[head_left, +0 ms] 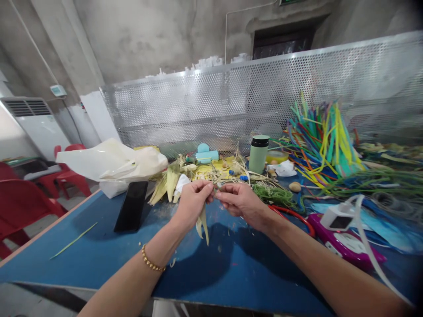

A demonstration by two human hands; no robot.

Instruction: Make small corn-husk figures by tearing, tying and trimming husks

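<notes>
Above the middle of the blue table (194,277), both my hands meet fingertip to fingertip. My left hand (195,199) is closed in a pinch on a pale strip of dried husk (203,224), whose ends hang below the palm. Opposite it, my right hand (238,200) pinches thumb against fingers at a small greenish bit between the hands, too small to name. Just behind lie dried corn husks (172,179) and a tangle of loose plant strips. Green twine (274,193) lies beside my right hand.
A black phone (131,207) and a white plastic bag (115,163) lie to the left. A green tumbler (258,155) stands behind my right hand. Rightward are colourful strips (330,145) and a purple power strip (343,242) with a charger and cable. A perforated metal panel (198,105) closes the back.
</notes>
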